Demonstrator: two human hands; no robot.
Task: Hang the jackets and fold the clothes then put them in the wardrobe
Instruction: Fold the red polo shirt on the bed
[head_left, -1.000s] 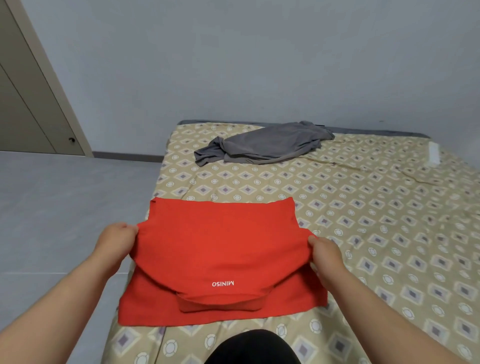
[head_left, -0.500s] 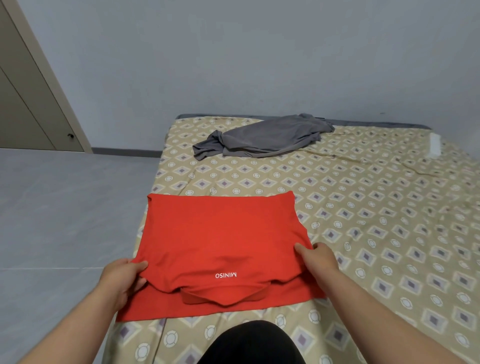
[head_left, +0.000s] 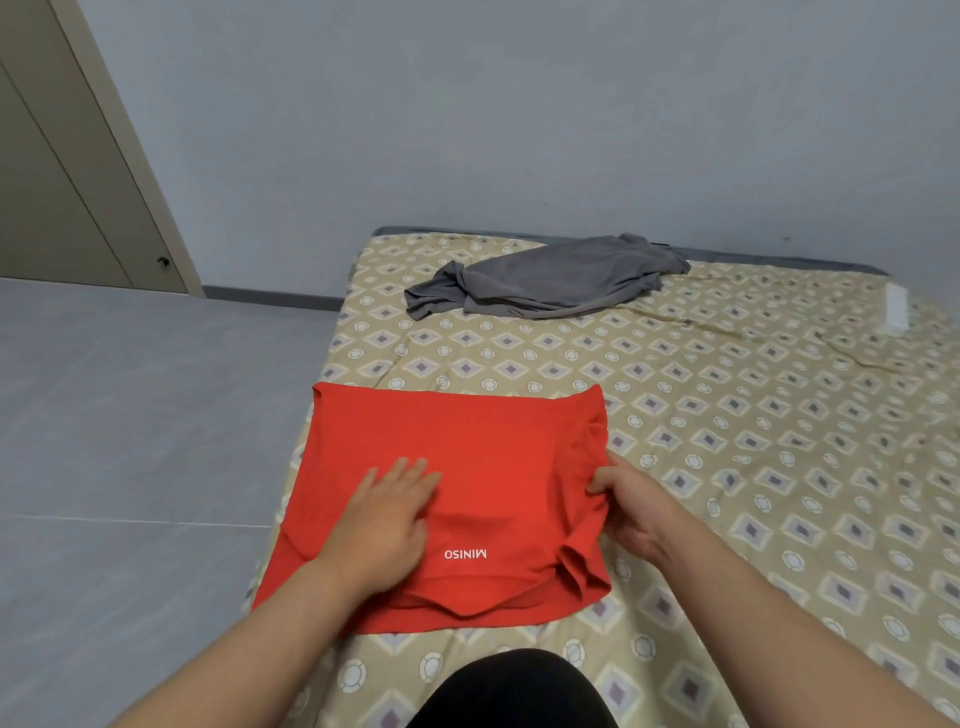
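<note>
1. Now the red shirt (head_left: 483, 452) is lying folded at the near left corner of the bed (head_left: 779, 467). Its left side is running along the bed's left edge, and its near hem is sitting just short of the near edge.
2. White lettering (head_left: 466, 554) is showing upside down on the shirt's top layer, close to the near fold.
3. The left hand (head_left: 387, 519) is pressing flat on that top layer, left of its middle. The palm is facing down, with the fingers straight, only slightly spread and pointing toward the bed's far edge.
4. The right hand (head_left: 634, 506) is pinching the shirt's right edge, its fingertips curling onto the fabric, which is bunching and wrinkling around the grip.
5. A grey garment (head_left: 545, 280) is lying crumpled near the far edge of the bed, nearer the far left corner than the right one and well apart from the red shirt.
6. A small white object (head_left: 896, 309) is resting by the bed's right edge, far back; it is too blurred to name, possibly a remote.
7. The bed's tan cover, patterned with diamonds and rings, is creasing toward the far right corner.
8. A grey floor (head_left: 130, 415) is stretching out beyond the bed's left edge, and a brown door panel (head_left: 62, 182) is standing at the far left against a pale wall (head_left: 519, 104).
9. A dark rounded shape (head_left: 511, 691) is overlapping the bed's near edge at the bottom middle.
</note>
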